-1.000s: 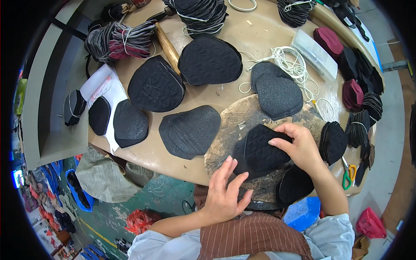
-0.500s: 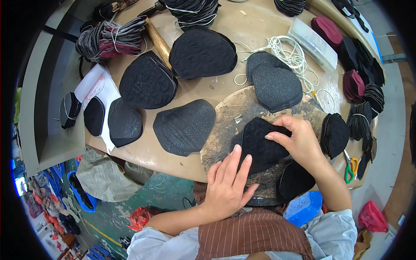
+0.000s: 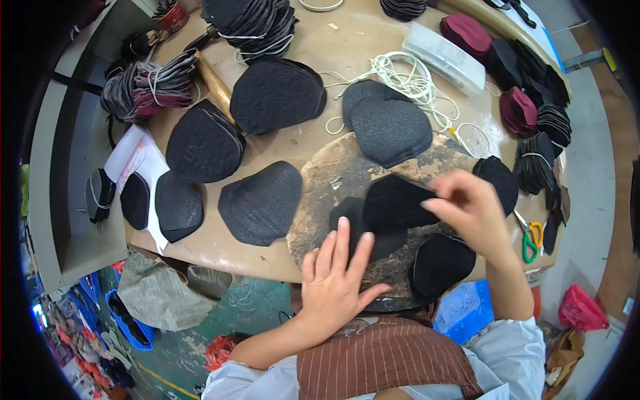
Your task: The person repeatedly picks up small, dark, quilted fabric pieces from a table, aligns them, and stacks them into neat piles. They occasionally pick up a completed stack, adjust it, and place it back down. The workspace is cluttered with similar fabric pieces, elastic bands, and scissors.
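My right hand (image 3: 470,210) pinches the edge of a black quilted fabric piece (image 3: 397,202) between thumb and fingers, slightly blurred by motion. Under that piece, a dark, thin-looking piece (image 3: 387,245) shows on a round, worn wooden board (image 3: 317,177). My left hand (image 3: 337,283) is spread out, palm down, its fingertips reaching the dark piece's left edge. Close to the board's near edge lies another black piece (image 3: 443,265). Grey-black pieces (image 3: 391,130) overlap at the board's far edge. Right of my right hand is a stack of black pieces (image 3: 497,181).
Stitched black stacks (image 3: 277,97) and a wooden-handled tool (image 3: 213,87) occupy the table's far left. White cord (image 3: 407,77) lies loosely beside a clear plastic box (image 3: 445,57). Scissors (image 3: 532,241) rest at the right edge, near bundled black pieces (image 3: 533,163). A blue bin (image 3: 467,312) stands below.
My right hand has raised the black fabric piece at its right side, uncovering more of the board. My left hand stays spread low on the board. The whole view has shifted a little.
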### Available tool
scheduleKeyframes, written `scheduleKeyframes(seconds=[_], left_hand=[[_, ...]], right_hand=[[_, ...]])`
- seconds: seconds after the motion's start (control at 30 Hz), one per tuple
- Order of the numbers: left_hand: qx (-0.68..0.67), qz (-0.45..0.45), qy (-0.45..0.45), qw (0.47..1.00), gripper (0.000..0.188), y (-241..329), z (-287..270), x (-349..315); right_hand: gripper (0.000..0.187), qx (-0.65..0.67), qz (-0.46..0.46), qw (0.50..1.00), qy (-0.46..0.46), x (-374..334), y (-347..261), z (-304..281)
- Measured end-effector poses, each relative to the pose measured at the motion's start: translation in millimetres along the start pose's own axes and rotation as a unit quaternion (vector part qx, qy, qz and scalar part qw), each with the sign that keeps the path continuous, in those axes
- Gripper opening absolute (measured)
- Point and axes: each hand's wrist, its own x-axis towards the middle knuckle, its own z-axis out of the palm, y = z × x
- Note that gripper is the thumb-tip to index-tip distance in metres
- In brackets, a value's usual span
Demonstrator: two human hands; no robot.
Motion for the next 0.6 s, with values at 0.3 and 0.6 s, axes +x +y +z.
scheduleKeyframes(seconds=[0.3,0.6], left_hand=[[0.007,0.004,-0.014,1.0,0.076,3,1,-8],[-0.061,-0.007,0.003,0.998,0.074,1,4,-28]], right_hand=[[0.021,-0.148,0.032,0.976,0.154,-60,23,-79],[0.046,-0.234,0.116,0.96,0.095,-28,56,-127]])
